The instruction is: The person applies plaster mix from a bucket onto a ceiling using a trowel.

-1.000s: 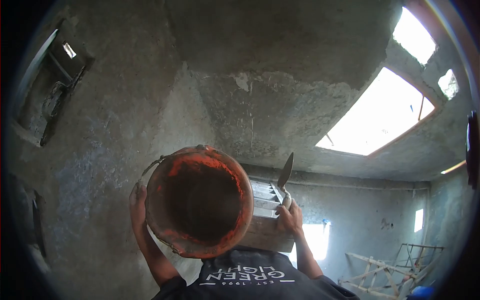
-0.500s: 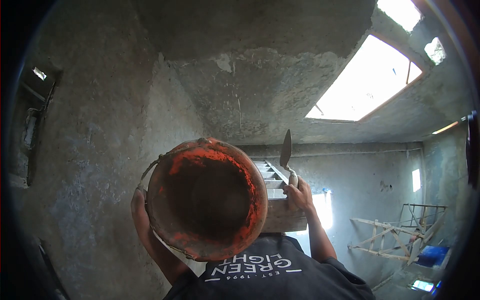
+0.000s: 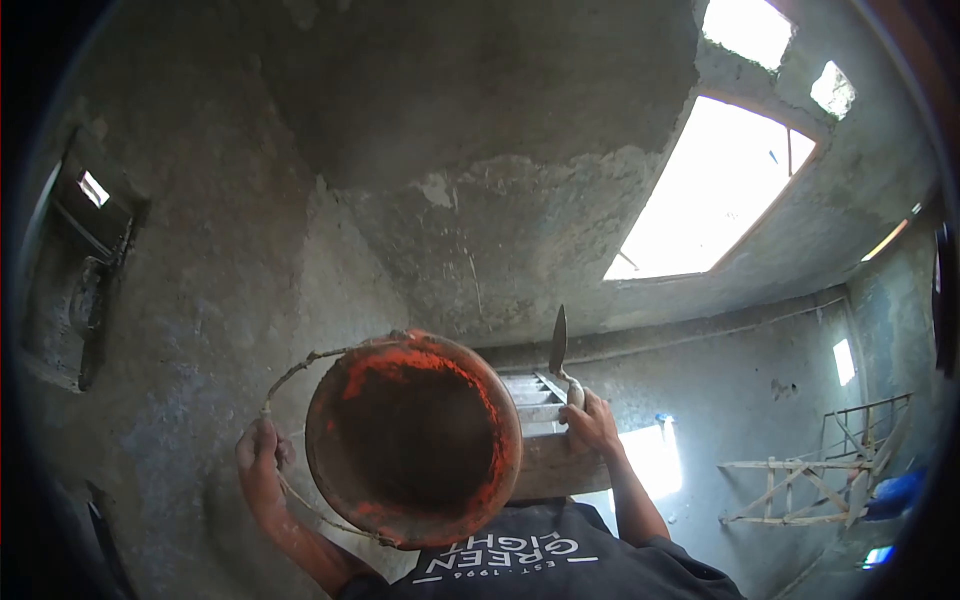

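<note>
An orange-red bucket (image 3: 332,485), its inside coated grey, has its dark mouth turned up towards me in front of my chest. My left hand (image 3: 262,455) is closed around its thin handle (image 3: 288,378), which swings out to the left of the rim. On the other side, my right hand (image 3: 592,420) grips a pointed trowel (image 3: 559,345) by its grip, blade upward. Just below that hand, a wooden board (image 3: 560,468) is partly hidden by the bucket.
A ladder (image 3: 532,390) shows behind the bucket. Rough grey plastered walls (image 3: 210,300) surround me, with a bright window opening (image 3: 705,195) at upper right. A wooden frame (image 3: 800,480) stands at the far right. My dark shirt (image 3: 530,570) fills the bottom edge.
My left hand has moved from the bucket's side out to its handle, which now stands away from the rim. The bucket sits lower in view; the trowel remains in my right hand.
</note>
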A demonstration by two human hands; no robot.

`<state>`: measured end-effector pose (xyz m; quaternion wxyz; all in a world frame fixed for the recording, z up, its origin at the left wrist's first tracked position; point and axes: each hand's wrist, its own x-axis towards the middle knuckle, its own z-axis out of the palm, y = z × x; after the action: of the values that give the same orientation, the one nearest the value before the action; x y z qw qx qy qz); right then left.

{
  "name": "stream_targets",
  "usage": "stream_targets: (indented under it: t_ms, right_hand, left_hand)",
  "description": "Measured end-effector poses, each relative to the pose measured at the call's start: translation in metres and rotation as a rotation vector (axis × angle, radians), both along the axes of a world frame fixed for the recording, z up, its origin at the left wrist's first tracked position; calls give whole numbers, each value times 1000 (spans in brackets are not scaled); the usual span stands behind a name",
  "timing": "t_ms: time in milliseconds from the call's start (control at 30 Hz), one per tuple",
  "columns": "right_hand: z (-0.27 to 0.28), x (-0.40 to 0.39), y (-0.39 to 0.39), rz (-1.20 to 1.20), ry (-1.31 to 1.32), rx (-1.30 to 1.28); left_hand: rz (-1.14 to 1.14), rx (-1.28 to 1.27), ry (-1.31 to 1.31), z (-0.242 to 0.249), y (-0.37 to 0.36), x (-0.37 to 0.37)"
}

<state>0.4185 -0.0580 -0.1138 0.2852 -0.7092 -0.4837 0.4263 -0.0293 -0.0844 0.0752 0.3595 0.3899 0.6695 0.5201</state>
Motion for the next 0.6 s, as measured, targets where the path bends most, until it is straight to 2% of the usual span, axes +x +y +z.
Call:
stream_targets:
  t_ms: [33, 67, 133, 167, 233, 267, 333, 467, 533, 600]
  right_hand:
    - [-1, 0, 0, 10, -7, 10]
    - [-2, 1, 0, 20, -15, 20]
    - [-4, 3, 0, 36, -26, 24]
    - [-5, 4, -1, 40, -39, 20]
    - [-2, 6, -1, 64, -26, 14]
    - [1, 6, 0, 77, -27, 25]
    - [10, 3, -2, 44, -12, 22]
    - [25, -2, -4, 23, 17, 84]
    - [16, 0, -6, 20, 30, 106]
    - [9, 1, -6, -5, 86, 101]
  left_hand:
    - [29, 28, -173, 12, -1, 6]
    - [26, 45, -165, 23, 0, 7]
    - [-291, 78, -377, 43, 1, 8]
    - [-285, 91, -373, 54, 3, 13]
    - [-468, -6, -519, 79, 11, 33]
    - [-457, 8, -517, 94, 16, 50]
    - [-549, -97, -339, 118, 26, 84]
    - [-644, -83, -375, 126, 49, 101]
    - [-765, -60, -376, 132, 53, 105]
    - [-767, -71, -441, 130, 66, 98]
